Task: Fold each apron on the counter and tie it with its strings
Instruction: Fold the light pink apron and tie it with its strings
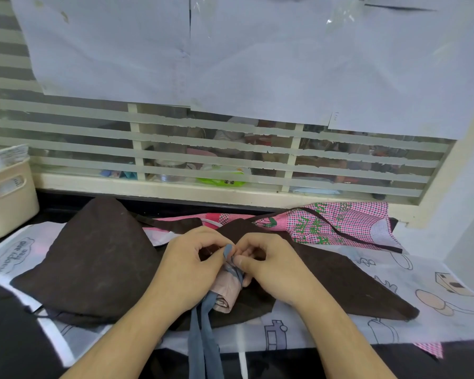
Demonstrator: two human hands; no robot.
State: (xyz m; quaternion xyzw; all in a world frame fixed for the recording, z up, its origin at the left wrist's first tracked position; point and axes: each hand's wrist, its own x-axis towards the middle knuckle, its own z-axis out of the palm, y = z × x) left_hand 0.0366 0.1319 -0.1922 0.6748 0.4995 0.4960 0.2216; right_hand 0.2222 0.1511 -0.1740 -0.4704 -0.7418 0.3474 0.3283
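near the front edge of the counter (394, 356), mid-way along it, a rolled pink apron (226, 289) lies on a spread dark brown apron (93, 258). the left hand (189, 266) and right hand (268, 265) both pinch its blue strings (228, 251) above the roll, and the string ends hang over the front edge. a white printed apron (411, 291) lies under the brown one, a pink checked apron (337, 222) toward the back right corner, a cream basket (8, 195) at the left edge

Perhaps a kitchen, black counter (66, 206), aprons (93, 258)
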